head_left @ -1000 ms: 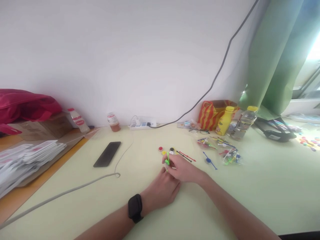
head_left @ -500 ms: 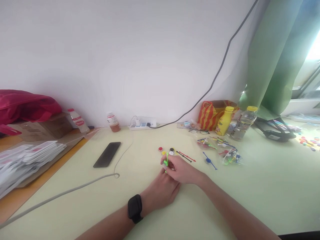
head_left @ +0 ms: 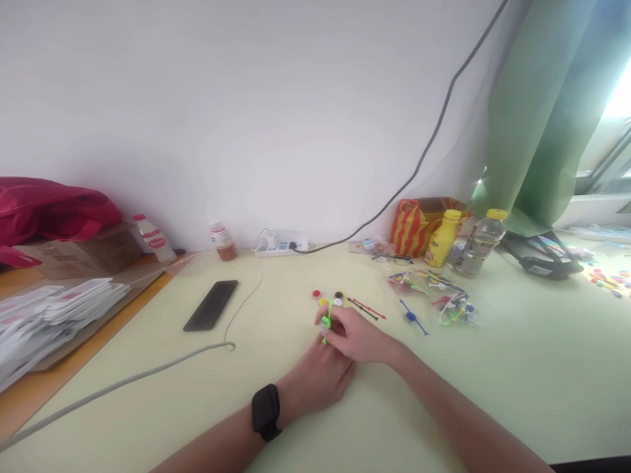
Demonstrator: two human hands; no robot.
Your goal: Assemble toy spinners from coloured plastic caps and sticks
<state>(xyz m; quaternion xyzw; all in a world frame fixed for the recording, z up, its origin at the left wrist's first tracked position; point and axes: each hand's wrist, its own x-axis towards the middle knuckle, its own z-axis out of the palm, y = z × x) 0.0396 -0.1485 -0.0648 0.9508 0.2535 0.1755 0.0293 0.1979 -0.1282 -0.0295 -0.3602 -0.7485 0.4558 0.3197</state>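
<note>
Green arrow (head_left: pixel 326 321) sits in the fingertips of the right hand (head_left: pixel 352 334), thumb and forefinger closed in a pinch near its round middle, one end pointing up, the other down. The left hand (head_left: pixel 318 373) lies just beneath, touching; its fingers are hidden, so I cannot tell its grip. The piece looks like light, fairly stiff plastic, its thin shaft probably easy to bend or snap, so the thicker middle seems the safer hold. Just beyond are small discs, red (head_left: pixel 316 293) and black (head_left: pixel 338 295) among them; farther right, a blue arrow (head_left: pixel 411 317), then bagged parts (head_left: pixel 456 310).
</note>
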